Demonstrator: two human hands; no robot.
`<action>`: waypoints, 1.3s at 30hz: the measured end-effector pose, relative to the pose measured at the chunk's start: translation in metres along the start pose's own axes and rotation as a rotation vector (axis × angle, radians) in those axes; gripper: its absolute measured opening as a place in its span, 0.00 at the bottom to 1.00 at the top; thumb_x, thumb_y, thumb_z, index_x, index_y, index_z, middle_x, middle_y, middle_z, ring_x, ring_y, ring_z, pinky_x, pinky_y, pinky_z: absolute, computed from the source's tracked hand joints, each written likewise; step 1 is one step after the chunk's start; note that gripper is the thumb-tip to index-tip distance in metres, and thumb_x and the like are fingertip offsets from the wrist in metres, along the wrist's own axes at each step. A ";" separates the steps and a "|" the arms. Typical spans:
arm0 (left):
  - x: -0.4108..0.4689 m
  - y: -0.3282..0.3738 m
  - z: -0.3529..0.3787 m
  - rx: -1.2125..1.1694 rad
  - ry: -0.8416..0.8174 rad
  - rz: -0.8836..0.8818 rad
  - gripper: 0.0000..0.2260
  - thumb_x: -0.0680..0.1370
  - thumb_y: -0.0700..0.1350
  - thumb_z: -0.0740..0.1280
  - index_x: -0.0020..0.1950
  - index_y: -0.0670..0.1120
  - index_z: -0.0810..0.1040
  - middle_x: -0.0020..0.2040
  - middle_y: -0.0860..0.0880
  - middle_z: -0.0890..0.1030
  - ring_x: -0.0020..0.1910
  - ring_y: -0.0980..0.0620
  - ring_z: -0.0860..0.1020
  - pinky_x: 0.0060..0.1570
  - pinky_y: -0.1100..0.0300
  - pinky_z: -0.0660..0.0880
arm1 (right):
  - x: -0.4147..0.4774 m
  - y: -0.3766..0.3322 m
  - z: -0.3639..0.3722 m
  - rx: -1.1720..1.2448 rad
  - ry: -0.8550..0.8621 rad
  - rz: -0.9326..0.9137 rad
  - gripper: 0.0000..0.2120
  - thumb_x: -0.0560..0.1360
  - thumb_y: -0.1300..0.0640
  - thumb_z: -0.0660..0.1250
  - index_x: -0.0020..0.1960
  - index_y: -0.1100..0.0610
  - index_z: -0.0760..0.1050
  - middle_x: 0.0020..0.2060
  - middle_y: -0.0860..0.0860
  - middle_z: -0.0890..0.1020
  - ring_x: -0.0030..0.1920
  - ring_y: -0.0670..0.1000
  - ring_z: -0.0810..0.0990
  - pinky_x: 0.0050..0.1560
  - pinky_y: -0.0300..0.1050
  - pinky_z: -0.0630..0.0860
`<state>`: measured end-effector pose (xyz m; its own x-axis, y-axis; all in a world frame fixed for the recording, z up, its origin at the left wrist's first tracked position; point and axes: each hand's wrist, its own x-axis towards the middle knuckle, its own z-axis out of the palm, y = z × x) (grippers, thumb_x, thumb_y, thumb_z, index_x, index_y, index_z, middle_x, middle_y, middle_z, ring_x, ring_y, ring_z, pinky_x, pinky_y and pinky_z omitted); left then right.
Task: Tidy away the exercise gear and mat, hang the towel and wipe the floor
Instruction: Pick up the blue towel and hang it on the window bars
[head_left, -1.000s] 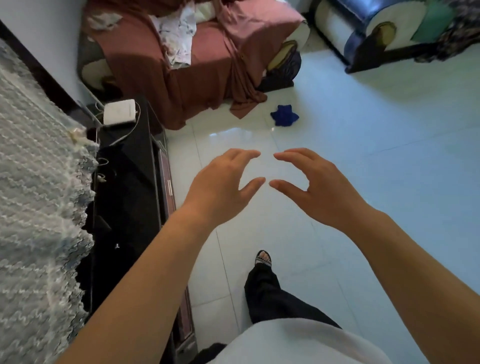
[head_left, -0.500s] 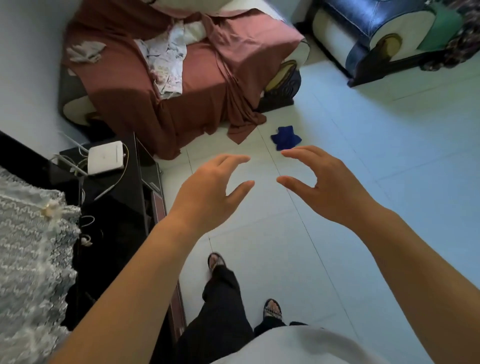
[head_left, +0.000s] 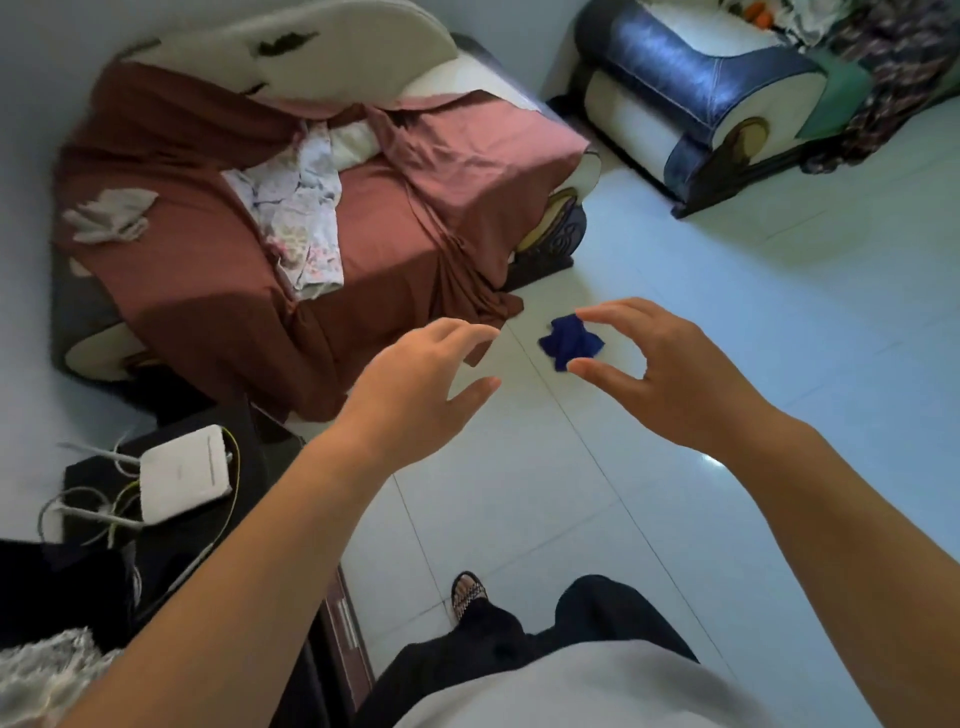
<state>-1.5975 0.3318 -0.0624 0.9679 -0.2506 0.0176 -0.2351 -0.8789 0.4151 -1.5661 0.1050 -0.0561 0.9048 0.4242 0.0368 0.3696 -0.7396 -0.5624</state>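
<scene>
**Hands carried closer to the blue cloth**

Since the earlier frames, the view has been brought forward: the cloth (head_left: 570, 342), formerly well beyond the fingertips, is now seen between the right index finger and thumb, and the sofa (head_left: 311, 218) fills more of the picture.

The fingers of the left hand (head_left: 415, 384) are held apart and curved, thumb spread from the rest; nothing is gripped. The fingers of the right hand (head_left: 670, 374) are likewise spread in an open curl, with nothing clasped. Both hands are held in the air, palms down, bare forearms stretched out ahead.

The cloth is crumpled on the pale tiled floor (head_left: 753, 322), just beside the hem of the red cover draped over the sofa. Whether it is touched by the right hand cannot be told; it appears to lie beyond it.

A light patterned garment and a white rag are spread on the sofa. A white router (head_left: 184, 480) with cables is set on a dark cabinet at left. A blue armchair (head_left: 691, 93) is placed at upper right. A sandalled foot (head_left: 467, 592) is seen below.
</scene>
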 end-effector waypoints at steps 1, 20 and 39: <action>0.014 -0.005 -0.003 0.006 -0.009 0.017 0.21 0.77 0.54 0.63 0.69 0.51 0.69 0.65 0.52 0.73 0.60 0.52 0.73 0.53 0.61 0.70 | 0.009 0.002 -0.001 0.007 0.009 0.015 0.30 0.69 0.39 0.59 0.67 0.53 0.70 0.58 0.48 0.76 0.51 0.45 0.74 0.45 0.19 0.65; 0.384 -0.049 0.074 0.110 -0.130 0.133 0.23 0.74 0.60 0.58 0.67 0.52 0.70 0.66 0.49 0.71 0.67 0.47 0.68 0.58 0.40 0.71 | 0.262 0.225 -0.052 0.056 0.009 0.210 0.25 0.73 0.42 0.64 0.66 0.54 0.70 0.62 0.49 0.73 0.62 0.49 0.71 0.59 0.36 0.65; 0.639 -0.153 0.280 0.070 -0.187 0.118 0.15 0.75 0.50 0.66 0.61 0.47 0.75 0.56 0.50 0.79 0.50 0.48 0.78 0.46 0.56 0.74 | 0.450 0.475 0.060 0.080 -0.073 0.416 0.24 0.75 0.44 0.63 0.68 0.52 0.68 0.66 0.48 0.70 0.66 0.50 0.66 0.67 0.43 0.64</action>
<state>-0.9681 0.1926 -0.3692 0.9016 -0.4186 -0.1093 -0.3577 -0.8634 0.3557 -0.9958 -0.0238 -0.3558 0.9549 0.1365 -0.2635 -0.0435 -0.8139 -0.5793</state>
